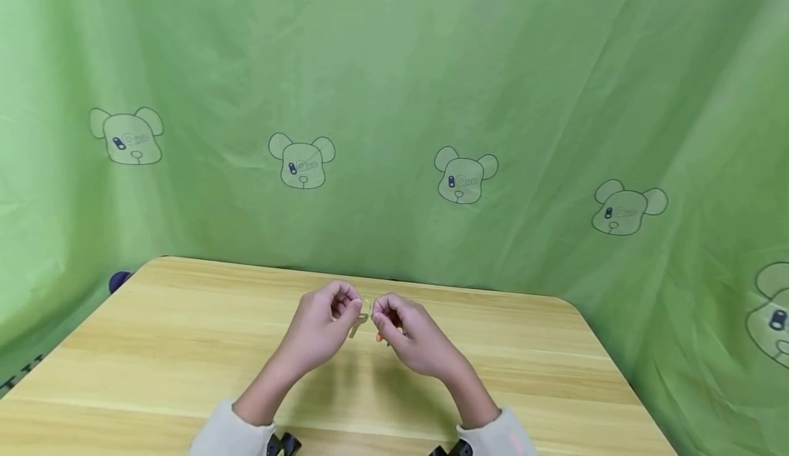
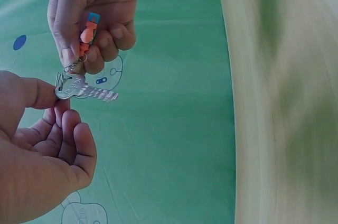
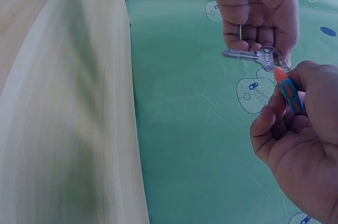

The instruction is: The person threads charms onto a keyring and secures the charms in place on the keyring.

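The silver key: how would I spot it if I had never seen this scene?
Above the wooden table, both hands meet. The left hand pinches the silver key by its head; unlike the orange-and-blue charm in the right hand, it is flat, toothed metal.

A light wooden table (image 1: pixel 185 346) with a pale, streaky grain fills the lower part of the head view. Its far corners are rounded, and its far edge meets a green cloth backdrop (image 1: pixel 394 100) printed with bear faces. The wrist views show the same pale wood (image 2: pixel 285 102) (image 3: pixel 63 102) beside the green cloth. Nothing can be seen lying directly on the wood; soft shadows fall on its middle, near the front edge.
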`<action>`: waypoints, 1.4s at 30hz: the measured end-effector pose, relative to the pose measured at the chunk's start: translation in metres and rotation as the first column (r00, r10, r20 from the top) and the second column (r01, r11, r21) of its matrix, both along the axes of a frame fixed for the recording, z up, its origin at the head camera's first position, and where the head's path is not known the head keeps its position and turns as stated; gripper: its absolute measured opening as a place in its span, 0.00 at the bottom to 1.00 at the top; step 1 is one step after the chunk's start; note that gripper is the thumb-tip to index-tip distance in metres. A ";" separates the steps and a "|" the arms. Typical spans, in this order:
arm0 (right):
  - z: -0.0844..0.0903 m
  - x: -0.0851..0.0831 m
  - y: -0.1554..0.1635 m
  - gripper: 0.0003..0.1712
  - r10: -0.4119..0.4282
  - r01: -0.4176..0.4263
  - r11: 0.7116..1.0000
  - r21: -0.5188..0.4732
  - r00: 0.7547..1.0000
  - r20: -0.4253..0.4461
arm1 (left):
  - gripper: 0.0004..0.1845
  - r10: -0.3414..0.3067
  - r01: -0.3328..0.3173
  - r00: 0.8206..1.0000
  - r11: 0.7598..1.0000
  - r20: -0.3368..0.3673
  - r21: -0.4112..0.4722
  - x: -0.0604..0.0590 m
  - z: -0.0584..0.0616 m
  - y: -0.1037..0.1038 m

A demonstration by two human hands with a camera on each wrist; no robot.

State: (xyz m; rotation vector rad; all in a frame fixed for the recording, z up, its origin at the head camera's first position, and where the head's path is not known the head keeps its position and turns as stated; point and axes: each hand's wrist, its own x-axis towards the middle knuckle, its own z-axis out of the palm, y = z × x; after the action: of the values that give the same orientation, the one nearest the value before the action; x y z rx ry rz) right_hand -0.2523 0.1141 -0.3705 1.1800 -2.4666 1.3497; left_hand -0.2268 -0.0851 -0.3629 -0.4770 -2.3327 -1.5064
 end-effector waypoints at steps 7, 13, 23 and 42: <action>0.001 0.001 0.000 0.05 -0.001 0.001 1.000 0.012 1.000 -0.011 | 0.03 0.023 -0.027 0.997 0.997 -0.069 -0.070 0.001 0.003 0.002; 0.001 0.001 0.000 0.07 -0.010 0.010 1.000 0.013 1.000 0.002 | 0.04 0.029 -0.043 0.993 0.993 -0.115 -0.114 0.000 0.001 0.003; 0.003 0.002 0.000 0.06 -0.011 0.011 1.000 0.014 1.000 -0.009 | 0.05 0.037 -0.054 0.991 0.990 -0.125 -0.131 0.001 0.000 0.003; 0.001 0.001 0.001 0.07 -0.008 0.009 0.999 0.034 1.000 -0.019 | 0.04 0.035 -0.054 0.990 0.989 -0.140 -0.136 0.003 0.002 0.002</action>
State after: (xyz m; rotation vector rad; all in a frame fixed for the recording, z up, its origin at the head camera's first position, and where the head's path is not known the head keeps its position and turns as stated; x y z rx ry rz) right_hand -0.2511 0.1146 -0.3691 1.1826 -2.4882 1.2937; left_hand -0.2237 -0.0831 -0.3606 -0.5413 -2.3344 -1.2545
